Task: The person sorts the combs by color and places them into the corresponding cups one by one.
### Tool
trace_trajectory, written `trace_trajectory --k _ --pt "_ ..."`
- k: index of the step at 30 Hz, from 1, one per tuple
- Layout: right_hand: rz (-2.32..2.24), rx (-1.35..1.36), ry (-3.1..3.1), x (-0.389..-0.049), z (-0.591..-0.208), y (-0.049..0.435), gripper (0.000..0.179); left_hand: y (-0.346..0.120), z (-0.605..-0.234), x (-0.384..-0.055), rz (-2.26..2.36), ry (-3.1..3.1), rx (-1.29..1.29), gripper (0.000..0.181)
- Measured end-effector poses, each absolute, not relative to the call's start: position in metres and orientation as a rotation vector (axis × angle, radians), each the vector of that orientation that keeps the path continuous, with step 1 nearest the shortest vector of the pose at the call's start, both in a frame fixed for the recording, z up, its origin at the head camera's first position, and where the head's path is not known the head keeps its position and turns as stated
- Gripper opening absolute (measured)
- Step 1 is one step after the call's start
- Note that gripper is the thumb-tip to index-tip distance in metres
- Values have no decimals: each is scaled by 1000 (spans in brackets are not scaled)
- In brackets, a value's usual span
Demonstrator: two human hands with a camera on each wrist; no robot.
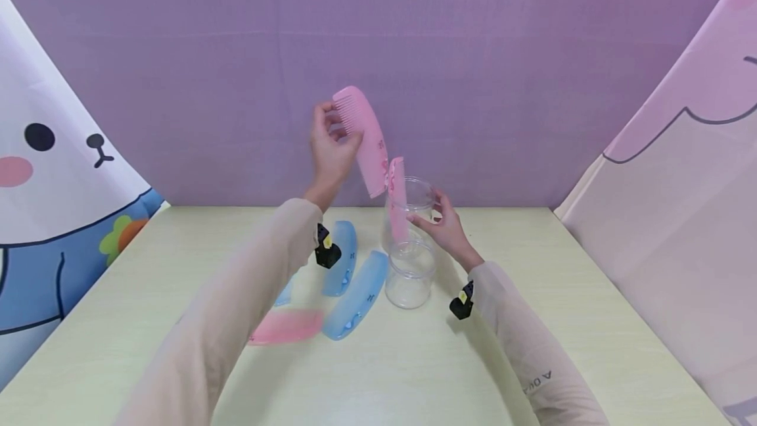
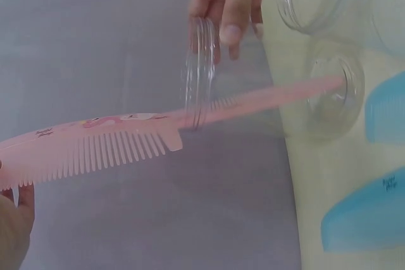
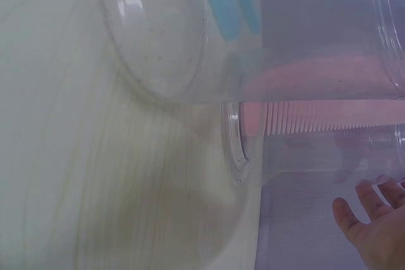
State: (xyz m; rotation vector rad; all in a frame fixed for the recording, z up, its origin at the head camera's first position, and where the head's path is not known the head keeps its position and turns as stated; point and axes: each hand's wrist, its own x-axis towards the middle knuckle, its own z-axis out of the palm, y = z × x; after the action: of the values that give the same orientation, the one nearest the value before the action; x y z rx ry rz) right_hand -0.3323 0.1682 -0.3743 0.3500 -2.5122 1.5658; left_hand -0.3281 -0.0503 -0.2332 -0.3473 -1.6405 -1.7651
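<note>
My left hand [image 1: 334,156] pinches a pink comb [image 1: 368,143] by its toothed side, holding it tilted above the back clear jar [image 1: 420,192]. The comb's lower end is close to the jar's mouth. Inside that jar stands another pink comb [image 1: 397,196], its top sticking out past the rim. My right hand [image 1: 446,229] grips the jar near its rim, thumb in front and fingers on the far side. The left wrist view shows the held comb [image 2: 95,147] overlapping the upper end of the one in the jar.
A second clear jar [image 1: 409,288] stands in front of the first. Left of it, two blue combs [image 1: 361,294] and a pink comb [image 1: 290,326] lie on the table [image 1: 414,373]. Part of another blue piece [image 1: 285,293] shows beside my left sleeve. A purple cloth [image 1: 236,84] hangs behind.
</note>
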Motion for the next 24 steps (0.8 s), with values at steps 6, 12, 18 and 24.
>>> trace_trajectory --k 6,12,18,24 --pt "1565 364 -2511 -333 -374 169 84 -38 -231 -322 -1769 -1605 -415 47" --pt "1568 359 -2510 -333 -376 170 84 -25 -226 -301 -1796 -1598 -457 43" --pt "1557 360 -2508 -333 -375 169 85 -15 -231 -303 -1829 -1538 -468 44" --pt "1551 370 -2507 -334 -376 170 84 -11 -243 -307 -1842 -1534 -467 41"
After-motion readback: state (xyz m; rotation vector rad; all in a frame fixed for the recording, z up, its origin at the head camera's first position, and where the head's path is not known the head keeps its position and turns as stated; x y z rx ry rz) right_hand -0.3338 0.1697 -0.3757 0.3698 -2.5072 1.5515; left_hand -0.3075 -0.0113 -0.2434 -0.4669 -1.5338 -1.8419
